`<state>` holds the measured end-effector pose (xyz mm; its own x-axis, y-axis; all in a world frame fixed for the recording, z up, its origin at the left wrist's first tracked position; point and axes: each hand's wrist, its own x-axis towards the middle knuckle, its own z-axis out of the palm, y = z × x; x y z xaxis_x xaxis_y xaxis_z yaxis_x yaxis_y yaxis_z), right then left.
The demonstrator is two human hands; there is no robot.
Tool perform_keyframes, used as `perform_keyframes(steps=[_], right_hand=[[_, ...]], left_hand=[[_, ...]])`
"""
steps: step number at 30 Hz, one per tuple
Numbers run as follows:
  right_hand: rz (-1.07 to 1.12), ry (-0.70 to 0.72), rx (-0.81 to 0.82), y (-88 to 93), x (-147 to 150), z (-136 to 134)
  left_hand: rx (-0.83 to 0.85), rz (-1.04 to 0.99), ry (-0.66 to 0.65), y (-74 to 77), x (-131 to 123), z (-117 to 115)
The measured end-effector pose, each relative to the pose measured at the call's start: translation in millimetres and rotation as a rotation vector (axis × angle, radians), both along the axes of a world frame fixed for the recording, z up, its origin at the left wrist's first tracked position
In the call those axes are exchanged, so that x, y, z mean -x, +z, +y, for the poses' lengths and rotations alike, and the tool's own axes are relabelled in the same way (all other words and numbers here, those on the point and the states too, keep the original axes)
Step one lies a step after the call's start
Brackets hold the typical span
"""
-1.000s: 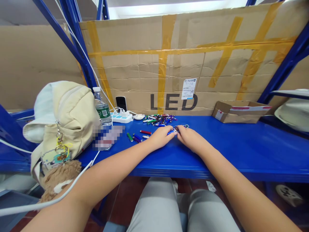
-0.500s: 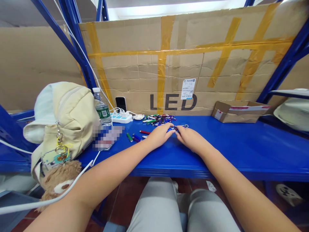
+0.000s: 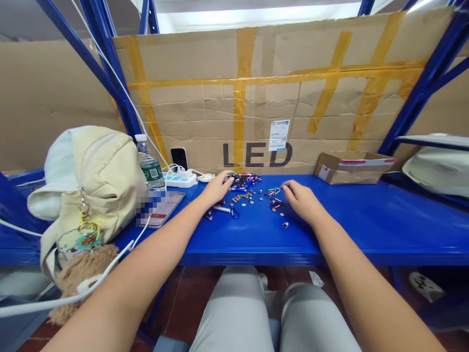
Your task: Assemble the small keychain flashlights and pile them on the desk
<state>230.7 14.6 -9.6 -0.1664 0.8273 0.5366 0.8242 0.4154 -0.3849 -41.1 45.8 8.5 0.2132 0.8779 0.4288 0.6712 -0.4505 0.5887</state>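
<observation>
My left hand [image 3: 216, 189] reaches to the left edge of a pile of small shiny coloured metal tubes [image 3: 247, 182]. Its thumb and fingers are closed at the pile, and what lies between them is partly hidden. My right hand [image 3: 298, 198] is on the right with fingers curled together, its fingertips beside several small carabiners [image 3: 273, 192]. Whatever those fingers hold is too small to make out. Between the hands lie several small round discs [image 3: 242, 197], brownish and silver. A silver tube [image 3: 222, 209] with a dark carabiner [image 3: 234, 212] sits below my left hand.
On the left are a cream bag [image 3: 106, 166], a water bottle [image 3: 151, 168], a phone [image 3: 168, 208] and a white power strip [image 3: 179, 179]. An open cardboard box [image 3: 353, 168] stands back right on the blue table [image 3: 366, 220]. A cardboard panel [image 3: 205, 112] closes off the back.
My hands have moved apart, the left one to the pile and the right one a little rightward. Scattered discs and carabiners now show between them. The view has shifted slightly.
</observation>
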Motion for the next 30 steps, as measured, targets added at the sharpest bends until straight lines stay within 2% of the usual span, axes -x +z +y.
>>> perform_keyframes(steps=[8,13,17,21,23,25,27,30], right_hand=[[0.08,-0.002,0.04,-2.0,-5.0,1.8],[0.07,0.001,0.085,-4.7,-7.4,4.4],[0.057,0.005,0.115,-6.2,-8.2,5.8],[0.056,-0.005,0.136,-5.7,-8.2,4.8],[0.053,-0.005,0.14,-5.1,-7.9,3.7],[0.045,0.002,0.142,-4.6,-7.3,2.7],[0.038,0.02,0.14,-4.1,-6.3,1.7],[0.031,0.063,0.123,-3.4,-4.6,-0.2]], left_hand=[[0.025,0.021,0.045,-6.3,18.4,17.4],[-0.038,0.238,0.13,-9.1,32.3,25.4],[0.048,0.402,0.135,-10.3,38.7,27.1],[0.033,0.555,0.23,3.0,39.1,15.8],[0.038,0.606,0.102,13.8,41.3,6.2],[0.157,0.61,-0.038,22.0,45.8,-2.4],[0.251,0.632,-0.09,25.0,51.0,-6.9],[0.268,0.669,-0.086,22.1,55.4,-6.1]])
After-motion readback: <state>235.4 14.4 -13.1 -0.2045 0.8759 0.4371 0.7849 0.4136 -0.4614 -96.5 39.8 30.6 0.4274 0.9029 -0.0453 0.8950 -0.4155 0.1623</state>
